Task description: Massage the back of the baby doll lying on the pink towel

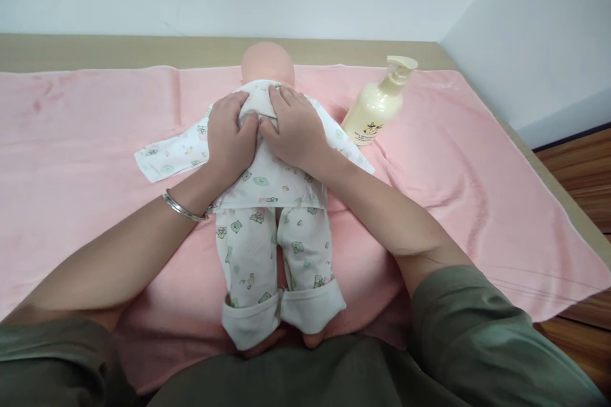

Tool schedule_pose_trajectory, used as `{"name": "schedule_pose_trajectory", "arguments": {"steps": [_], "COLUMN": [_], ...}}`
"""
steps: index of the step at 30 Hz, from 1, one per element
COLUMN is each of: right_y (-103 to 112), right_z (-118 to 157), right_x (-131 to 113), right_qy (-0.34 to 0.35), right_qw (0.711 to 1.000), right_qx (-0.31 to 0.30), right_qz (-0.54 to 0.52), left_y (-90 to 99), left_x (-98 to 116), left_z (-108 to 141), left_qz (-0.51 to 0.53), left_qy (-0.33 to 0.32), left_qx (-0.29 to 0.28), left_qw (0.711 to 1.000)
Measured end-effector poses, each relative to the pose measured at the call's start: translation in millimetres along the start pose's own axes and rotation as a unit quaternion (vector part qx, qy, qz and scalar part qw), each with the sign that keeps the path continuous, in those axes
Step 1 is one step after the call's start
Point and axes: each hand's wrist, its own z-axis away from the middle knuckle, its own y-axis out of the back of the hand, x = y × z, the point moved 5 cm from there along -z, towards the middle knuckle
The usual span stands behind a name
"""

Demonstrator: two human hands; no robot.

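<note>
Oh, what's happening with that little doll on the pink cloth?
A person rests both bare hands, left and right, flat on the upper back of a doll in a white, animal-print top and trousers with rolled cuffs. It lies on a pink cloth with its head away from the person. A pale yellow pump bottle stands to the right.

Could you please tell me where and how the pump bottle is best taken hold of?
I'd grip the pump bottle around its broad body, below the narrower pump head, from the right, since a printed sleeve lies close on its left.
</note>
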Motion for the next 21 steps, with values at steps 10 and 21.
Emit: {"name": "schedule_pose_trajectory", "arguments": {"steps": [10,21], "right_y": [3,17], "right_z": [1,-5], "right_x": [-3,1], "right_qy": [-0.007,0.008], "right_qw": [1.0,0.996], "right_qx": [-0.019,-0.086], "right_qz": [0.011,0.026], "left_y": [-1.3,4.7], "left_x": [-2,6], "left_z": [-1,10], "left_qz": [0.004,0.034], "left_qy": [-0.001,-0.028], "left_qx": [0.003,0.003], "left_qw": [1.0,0.999]}}
